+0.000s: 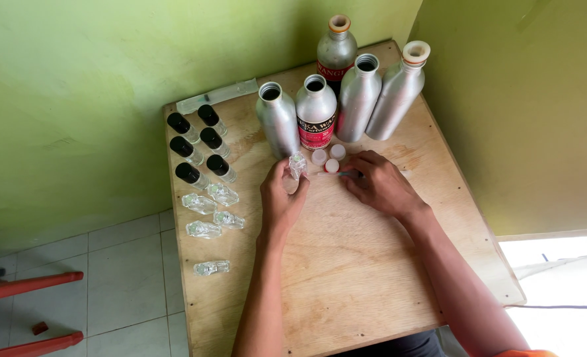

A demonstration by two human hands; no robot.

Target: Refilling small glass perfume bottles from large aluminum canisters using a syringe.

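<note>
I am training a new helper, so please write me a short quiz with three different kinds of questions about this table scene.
1. True or false: the left hand holds a small clear glass bottle.
2. How many tall metal bottles stand at the back of the wooden table?
3. Multiple choice: the small vials with black caps stand A) on the table's left side, B) by the right hand, C) on the floor.

Key: 1 true. 2 five. 3 A; the uncapped clear bottles lie just in front of them.
</note>
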